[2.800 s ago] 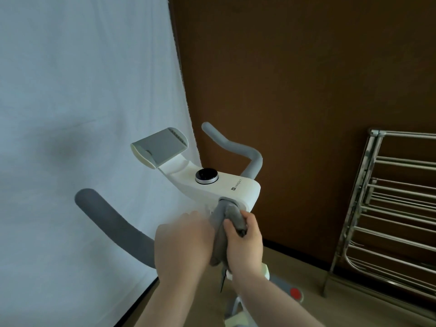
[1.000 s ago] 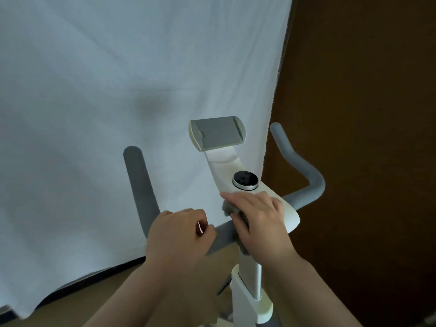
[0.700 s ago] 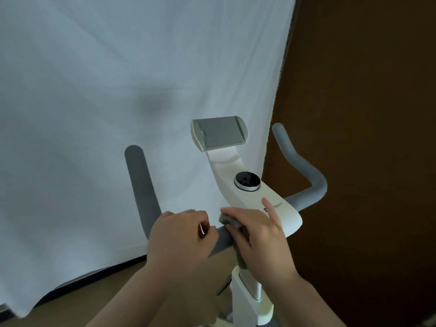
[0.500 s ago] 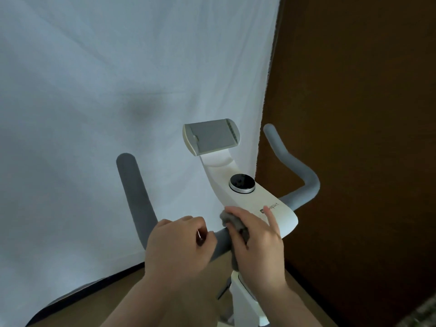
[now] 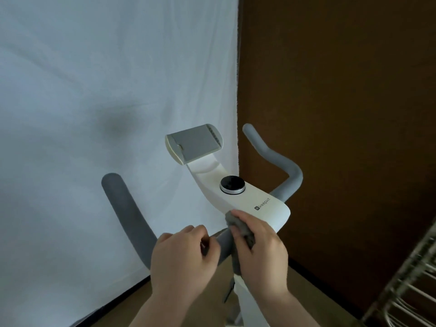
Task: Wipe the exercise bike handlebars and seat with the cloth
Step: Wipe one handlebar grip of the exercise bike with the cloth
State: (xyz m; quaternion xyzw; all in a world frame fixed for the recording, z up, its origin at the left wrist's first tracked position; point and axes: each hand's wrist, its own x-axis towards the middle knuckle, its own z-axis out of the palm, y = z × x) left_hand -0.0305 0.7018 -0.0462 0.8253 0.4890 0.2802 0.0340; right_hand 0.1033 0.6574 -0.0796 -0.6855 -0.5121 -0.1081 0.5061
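Wiping the handlebar (image 5: 132,223) close to the white console (image 5: 254,204) — head view.
The right hand (image 5: 262,251) wraps the grey cloth (image 5: 238,228) around the bar; the left hand (image 5: 181,258) grips the bar beside it. Better to slide outward with steady pressure — the seat is not visible.

A person's right hand (image 5: 260,250) grips a crumpled grey cloth (image 5: 240,228) against the grey handlebars (image 5: 128,218) of a white exercise bike, just below the edge of its console (image 5: 264,208), while the left hand (image 5: 181,258) curls around the bar beside it. A round black dial (image 5: 232,184) and a tilted grey device holder (image 5: 194,143) sit on the console. A white sheet (image 5: 106,90) hangs behind the bike beside a brown wall (image 5: 342,90), and a metal rack (image 5: 410,284) stands at lower right.
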